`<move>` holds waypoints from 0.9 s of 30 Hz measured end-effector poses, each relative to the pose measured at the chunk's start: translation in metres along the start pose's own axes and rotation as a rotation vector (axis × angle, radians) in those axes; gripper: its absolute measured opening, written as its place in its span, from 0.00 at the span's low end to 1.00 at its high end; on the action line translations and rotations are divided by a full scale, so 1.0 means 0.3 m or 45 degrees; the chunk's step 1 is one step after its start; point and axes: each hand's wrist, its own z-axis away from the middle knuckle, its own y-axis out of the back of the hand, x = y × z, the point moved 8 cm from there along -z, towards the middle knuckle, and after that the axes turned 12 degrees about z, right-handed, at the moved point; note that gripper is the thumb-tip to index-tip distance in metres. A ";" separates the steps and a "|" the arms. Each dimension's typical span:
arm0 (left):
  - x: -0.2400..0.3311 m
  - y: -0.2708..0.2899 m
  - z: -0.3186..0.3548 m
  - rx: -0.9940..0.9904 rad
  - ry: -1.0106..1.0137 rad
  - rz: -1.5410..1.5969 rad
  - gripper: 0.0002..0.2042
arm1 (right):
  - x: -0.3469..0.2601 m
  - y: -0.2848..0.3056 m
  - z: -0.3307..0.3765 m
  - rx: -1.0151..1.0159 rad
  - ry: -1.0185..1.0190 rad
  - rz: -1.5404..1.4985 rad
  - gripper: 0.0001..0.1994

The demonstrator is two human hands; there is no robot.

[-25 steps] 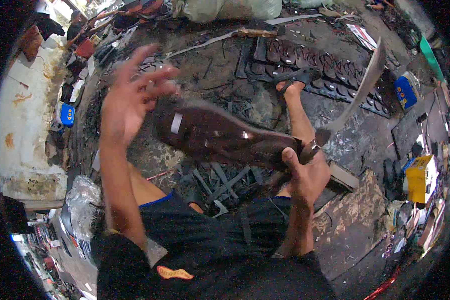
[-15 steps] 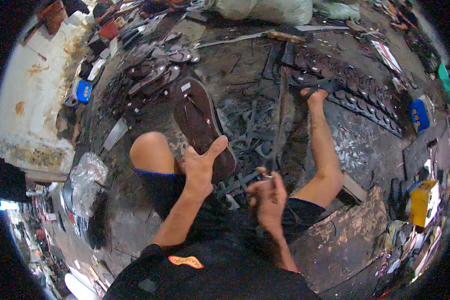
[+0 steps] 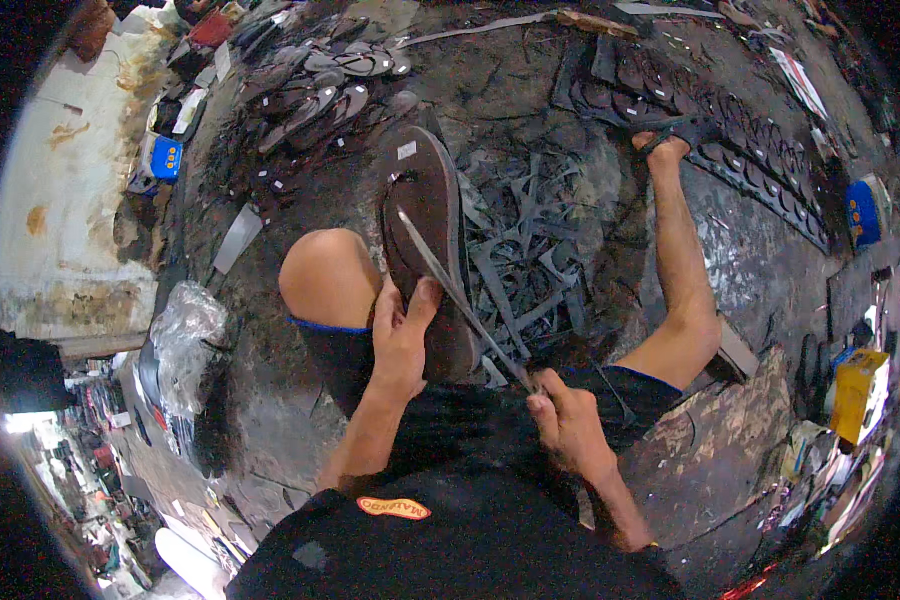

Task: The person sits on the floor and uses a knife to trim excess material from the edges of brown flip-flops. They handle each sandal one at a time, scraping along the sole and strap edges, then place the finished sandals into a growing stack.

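Brown sandal (image 3: 425,215) now lies on the floor before the bent knee (image 3: 328,275) — lifted in mid-air moments ago. Left hand (image 3: 402,340) pins its heel; right hand (image 3: 570,425) grips a knife (image 3: 460,300) — blade laid across the sole, so cutting looks underway.

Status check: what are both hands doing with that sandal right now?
Left hand grips the brown sandal, propped beside the knee. Right hand holds a long knife, blade laid across the sandal. Rubber scraps litter the floor beyond.
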 end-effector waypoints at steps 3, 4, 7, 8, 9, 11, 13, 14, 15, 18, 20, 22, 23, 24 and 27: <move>-0.030 0.030 0.012 0.062 0.082 -0.040 0.26 | -0.005 -0.029 -0.143 0.090 0.062 0.051 0.13; -0.028 0.022 0.018 0.105 0.142 -0.047 0.27 | -0.004 -0.029 -0.194 0.166 0.062 0.081 0.13; -0.042 0.058 0.028 0.205 0.273 -0.030 0.25 | -0.044 -0.021 -0.333 0.362 0.115 0.114 0.13; -0.053 0.068 0.023 0.218 0.321 -0.013 0.25 | -0.062 -0.005 -0.377 0.431 0.142 0.103 0.13; -0.048 0.058 0.016 0.164 0.303 0.022 0.24 | -0.078 0.016 -0.421 0.501 0.169 0.091 0.13; -0.034 0.049 0.021 0.073 0.260 0.086 0.22 | -0.115 0.051 -0.515 0.463 0.072 0.213 0.13; -0.051 0.086 0.050 0.045 0.090 -0.166 0.23 | -0.096 0.149 -0.648 0.527 0.092 0.095 0.14; -0.078 0.093 0.060 0.032 0.143 -0.119 0.25 | -0.063 0.230 -0.708 0.618 0.158 -0.075 0.15; -0.094 0.114 0.074 0.042 0.191 -0.082 0.28 | -0.043 0.265 -0.728 0.664 0.097 -0.144 0.17; -0.030 -0.023 0.043 -0.264 0.133 -0.253 0.33 | -0.031 0.350 -0.706 0.736 0.004 -0.382 0.20; -0.025 -0.068 0.048 -0.301 -0.020 -0.630 0.36 | -0.039 0.255 -0.627 0.674 0.004 -0.578 0.22; -0.030 -0.117 0.071 -0.426 -0.065 -0.859 0.36 | -0.071 0.276 -0.540 0.663 0.043 -0.677 0.18; -0.053 -0.099 0.043 -0.515 0.039 -0.633 0.36 | -0.074 0.291 -0.509 0.668 0.046 -0.660 0.16; -0.062 -0.066 -0.013 -0.414 0.165 -0.275 0.33 | -0.078 0.300 -0.476 0.670 0.051 -0.640 0.15; 0.014 -0.093 -0.079 -0.240 0.220 0.064 0.26 | -0.170 0.243 -0.369 0.674 0.132 -0.505 0.16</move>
